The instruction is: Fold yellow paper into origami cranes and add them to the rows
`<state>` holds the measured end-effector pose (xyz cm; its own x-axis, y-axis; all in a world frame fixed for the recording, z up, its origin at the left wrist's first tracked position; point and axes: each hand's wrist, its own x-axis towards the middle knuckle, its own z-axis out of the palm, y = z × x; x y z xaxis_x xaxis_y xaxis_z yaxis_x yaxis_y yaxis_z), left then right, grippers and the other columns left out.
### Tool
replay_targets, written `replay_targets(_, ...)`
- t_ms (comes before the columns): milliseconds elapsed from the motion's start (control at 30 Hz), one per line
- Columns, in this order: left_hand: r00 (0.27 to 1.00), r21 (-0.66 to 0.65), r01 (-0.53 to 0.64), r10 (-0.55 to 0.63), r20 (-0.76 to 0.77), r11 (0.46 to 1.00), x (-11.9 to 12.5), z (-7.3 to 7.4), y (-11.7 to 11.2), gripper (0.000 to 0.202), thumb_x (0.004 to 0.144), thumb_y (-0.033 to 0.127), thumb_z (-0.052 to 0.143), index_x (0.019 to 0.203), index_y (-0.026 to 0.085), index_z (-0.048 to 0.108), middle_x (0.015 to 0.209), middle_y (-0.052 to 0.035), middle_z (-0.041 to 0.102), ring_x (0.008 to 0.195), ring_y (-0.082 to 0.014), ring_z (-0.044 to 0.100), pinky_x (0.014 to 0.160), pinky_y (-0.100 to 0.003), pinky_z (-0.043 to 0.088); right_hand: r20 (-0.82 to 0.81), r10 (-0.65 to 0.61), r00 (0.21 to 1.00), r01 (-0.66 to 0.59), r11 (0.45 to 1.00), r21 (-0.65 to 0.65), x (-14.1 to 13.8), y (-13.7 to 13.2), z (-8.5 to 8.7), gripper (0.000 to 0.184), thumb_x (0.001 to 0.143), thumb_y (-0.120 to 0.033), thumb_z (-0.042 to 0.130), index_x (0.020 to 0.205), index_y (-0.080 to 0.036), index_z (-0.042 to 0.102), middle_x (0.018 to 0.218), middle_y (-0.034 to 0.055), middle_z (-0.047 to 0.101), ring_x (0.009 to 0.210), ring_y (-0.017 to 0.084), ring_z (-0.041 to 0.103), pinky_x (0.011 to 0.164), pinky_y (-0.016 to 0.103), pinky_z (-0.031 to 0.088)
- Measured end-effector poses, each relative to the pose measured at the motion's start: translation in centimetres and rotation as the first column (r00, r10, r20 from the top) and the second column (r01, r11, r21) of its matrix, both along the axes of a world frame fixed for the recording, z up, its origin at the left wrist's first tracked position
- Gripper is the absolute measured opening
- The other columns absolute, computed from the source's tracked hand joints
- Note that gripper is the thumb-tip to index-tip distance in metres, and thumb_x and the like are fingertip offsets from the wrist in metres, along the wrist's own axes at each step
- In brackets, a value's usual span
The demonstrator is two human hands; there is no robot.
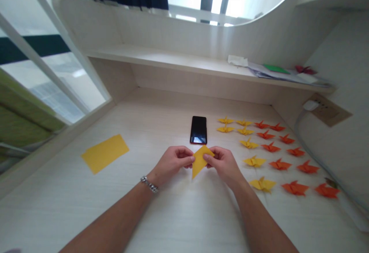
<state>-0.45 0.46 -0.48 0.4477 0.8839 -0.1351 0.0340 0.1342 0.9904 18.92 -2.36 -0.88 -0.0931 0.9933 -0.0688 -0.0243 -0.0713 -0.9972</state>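
Between my two hands is a folded piece of yellow origami paper [198,162], with one point hanging downward. My left hand [178,158] pinches its left edge between thumb and fingers, and a chain bracelet [149,184] circles that wrist. On the other edge, my right hand [221,160] grips the paper, its thumb pressed flat on the front. The fingers behind the paper are partly hidden. Just beyond the paper lies a black smartphone [198,129], screen up, on the pale desk [161,218].
Several yellow paper cranes [255,161] and orange paper cranes [279,164] stand in rows at the right. A stack of yellow paper [105,153] lies at the left. Papers [288,75] rest on the shelf [173,62] above. A cable [308,149] runs from the wall socket [328,109].
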Motion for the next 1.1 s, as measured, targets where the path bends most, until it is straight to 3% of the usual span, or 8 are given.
replay_targets(167,1.000,-0.001,-0.007,0.007,0.004,1.000,0.1,0.1,0.0,0.022,0.066,0.026,0.075,0.081,0.011,0.068,0.072,-0.0044,0.068,0.062,-0.0130,0.061,0.060,-0.024,0.048,0.017,0.017,1.000,-0.015,0.997,-0.077,-0.3,-0.3,-0.1,0.029,0.068,-0.041,0.073,0.077,-0.014,0.064,0.069,0.0040,0.069,0.056,0.014,0.062,0.054,0.026,0.051)
replay_targets(400,1.000,0.000,-0.014,0.014,-0.011,1.000,-0.3,0.1,0.1,0.018,0.066,0.023,0.073,0.080,0.011,0.070,0.070,-0.0048,0.069,0.061,-0.0136,0.061,0.059,-0.025,0.050,0.006,0.087,0.996,-0.086,0.989,-0.118,-0.1,-0.5,0.2,0.031,0.068,-0.041,0.074,0.082,-0.013,0.068,0.063,0.0031,0.068,0.052,0.013,0.063,0.052,0.026,0.052)
replay_targets(567,0.998,-0.048,-0.032,0.035,0.058,0.998,-0.6,0.0,0.1,0.018,0.066,0.022,0.073,0.082,0.013,0.072,0.074,-0.0058,0.071,0.065,-0.0154,0.064,0.061,-0.026,0.052,-0.155,0.116,0.981,-0.137,0.982,-0.132,0.0,-0.6,0.5,0.037,0.064,-0.036,0.077,0.094,-0.014,0.073,0.067,0.0065,0.072,0.057,0.015,0.066,0.059,0.029,0.055)
replay_targets(733,0.991,-0.019,-0.056,0.058,0.121,0.998,-0.6,0.1,-0.1,0.012,0.067,0.020,0.072,0.078,0.014,0.073,0.072,-0.0048,0.071,0.066,-0.0156,0.064,0.061,-0.025,0.052,-0.280,0.102,0.954,-0.151,0.976,-0.158,0.2,-0.7,0.5,0.034,0.060,-0.029,0.080,0.090,-0.014,0.075,0.066,0.0081,0.072,0.058,0.017,0.067,0.061,0.031,0.055)
replay_targets(900,0.999,0.142,-0.041,0.044,-0.017,0.989,-0.7,0.6,-0.2,0.010,0.070,0.019,0.068,0.077,0.013,0.073,0.074,-0.0059,0.071,0.068,-0.0155,0.064,0.063,-0.024,0.051,-0.235,0.154,0.960,-0.191,0.971,-0.143,0.4,-0.9,1.3,0.036,0.062,-0.036,0.079,0.090,-0.014,0.074,0.073,0.0089,0.072,0.064,0.018,0.068,0.066,0.033,0.055)
replay_targets(1000,0.996,0.205,0.003,0.014,-0.083,0.979,-0.7,0.6,-0.3,0.012,0.071,0.020,0.067,0.079,0.014,0.074,0.077,-0.0066,0.072,0.070,-0.0164,0.065,0.065,-0.024,0.051,-0.149,0.110,0.983,-0.133,0.979,-0.155,0.1,-0.9,1.5,0.036,0.069,-0.046,0.072,0.085,-0.014,0.074,0.072,0.0081,0.071,0.063,0.017,0.067,0.063,0.031,0.054)
replay_targets(1100,0.995,0.221,0.031,-0.010,-0.095,0.975,-0.4,0.5,-0.4,0.012,0.073,0.022,0.067,0.080,0.014,0.073,0.078,-0.0064,0.072,0.071,-0.0161,0.065,0.066,-0.024,0.051,-0.039,0.109,0.993,-0.113,0.985,-0.130,-0.4,-0.9,1.0,0.035,0.066,-0.043,0.075,0.088,-0.016,0.075,0.074,0.0065,0.072,0.063,0.016,0.065,0.060,0.028,0.053)
